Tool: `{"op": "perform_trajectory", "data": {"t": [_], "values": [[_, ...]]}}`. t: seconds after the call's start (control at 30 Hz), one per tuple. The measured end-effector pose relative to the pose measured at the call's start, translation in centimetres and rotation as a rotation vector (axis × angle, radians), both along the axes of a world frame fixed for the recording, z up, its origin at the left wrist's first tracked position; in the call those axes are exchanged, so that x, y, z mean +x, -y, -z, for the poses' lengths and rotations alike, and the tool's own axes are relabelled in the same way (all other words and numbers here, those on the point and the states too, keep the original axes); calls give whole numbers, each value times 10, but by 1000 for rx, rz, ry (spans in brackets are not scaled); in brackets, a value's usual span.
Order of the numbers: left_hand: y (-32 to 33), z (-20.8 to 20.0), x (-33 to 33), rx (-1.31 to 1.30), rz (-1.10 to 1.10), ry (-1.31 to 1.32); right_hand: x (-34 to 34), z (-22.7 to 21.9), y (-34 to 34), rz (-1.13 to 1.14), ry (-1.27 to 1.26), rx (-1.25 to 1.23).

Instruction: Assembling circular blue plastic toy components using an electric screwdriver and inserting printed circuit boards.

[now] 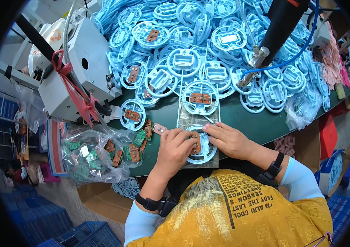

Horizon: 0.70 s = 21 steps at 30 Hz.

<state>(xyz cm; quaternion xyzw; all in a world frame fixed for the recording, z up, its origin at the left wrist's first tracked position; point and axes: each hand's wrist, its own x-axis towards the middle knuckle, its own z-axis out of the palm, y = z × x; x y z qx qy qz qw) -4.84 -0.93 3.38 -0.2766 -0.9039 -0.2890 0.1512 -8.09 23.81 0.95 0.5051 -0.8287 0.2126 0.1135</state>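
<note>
One light-blue ring frame [204, 145] is placed on the green table [236, 116]. Its brown plate [196, 144] is touched by the bent left hand [175, 146], its rim [213, 154] by the right hand [230, 140]; whether it is gripped cannot be told.

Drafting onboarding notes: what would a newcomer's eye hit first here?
First, the heap of light-blue round frames across the far side of the green table. Next, at the near edge, the left hand and right hand on one frame with a brown board. Left of them, a clear bag of boards.
</note>
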Motion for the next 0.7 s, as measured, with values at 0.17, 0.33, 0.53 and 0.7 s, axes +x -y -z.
{"op": "perform_trajectory", "data": {"t": [0.17, 0.33, 0.53, 0.7], "values": [[-1, -1, -2, -40, 59, 26, 0, 0, 0, -2, 6, -7], [-3, -4, -2, -41, 97, 40, 0, 1, 1, -7, 9, -21], [-6, -2, 0, -56, 63, 79, 0, 3, 2, -12, 6, -24], [-10, -5, -1, -81, 46, 98, 1, 5, 1, 1, 2, -28]]}}
